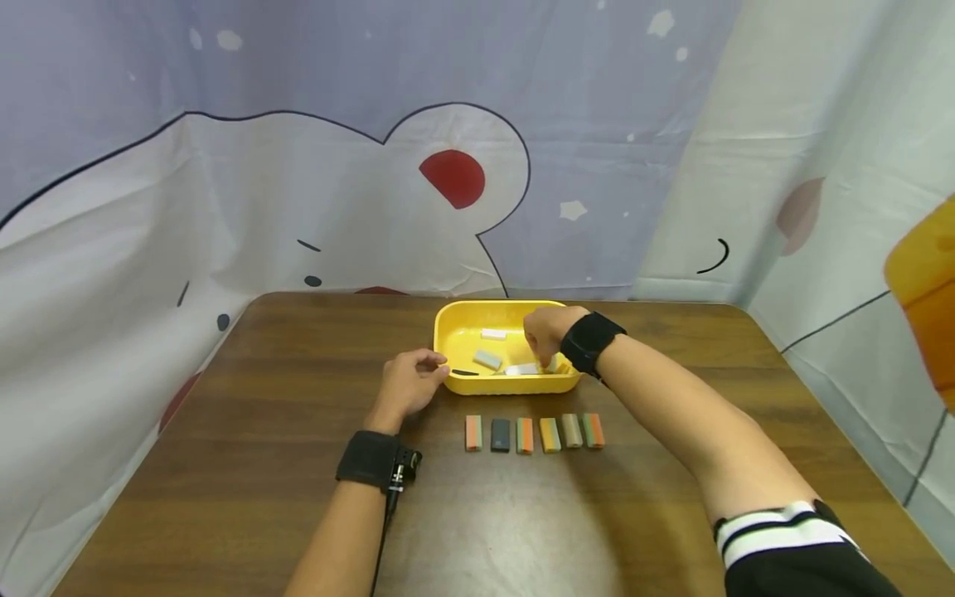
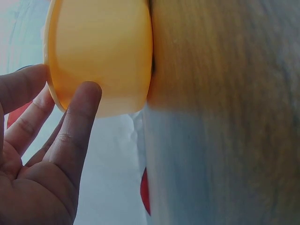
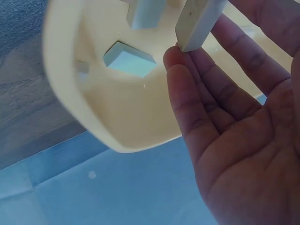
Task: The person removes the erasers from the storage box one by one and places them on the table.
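Hands (image 1: 548,332) work at a brown wooden table (image 1: 224,464) before cartoon curtains (image 1: 224,166).

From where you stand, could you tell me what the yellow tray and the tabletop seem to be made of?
The yellow tray looks like moulded plastic: smooth, glossy, rounded corners. The tabletop looks like wood or wood-grain laminate: brown streaked grain with a dull sheen.

The yellow tray (image 1: 457,325) sits near the far middle of the desk (image 1: 224,464), a shallow rounded-corner tub. Inside lie a few small pale blocks (image 1: 488,359), loose and scattered. One cream block (image 3: 197,23) stands tilted up, pinched at the right hand's fingers (image 3: 187,79).
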